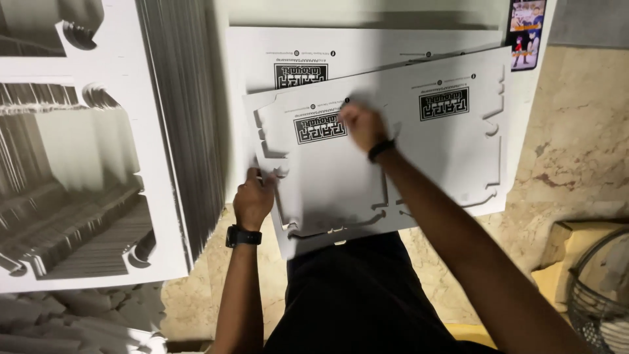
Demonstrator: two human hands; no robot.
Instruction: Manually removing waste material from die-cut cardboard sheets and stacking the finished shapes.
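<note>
Left hand (254, 196) pinches die-cut sheet (393, 164) at its left edge to steady it, rt hand (360, 124) fisted, pressing on top; sheet lies tilted over stack (262, 52), w/ scrap frames (164, 131) left.

Dim, warm overhead light; soft shadows, slight motion blur.

The die-cut cardboard sheet (367, 164) was white with a black printed block; the stacked sheets (98, 164) beside it were white too, their edges grey. Both wristbands (243, 236) were black, the floor (576, 144) beige marble with brownish veining
</note>
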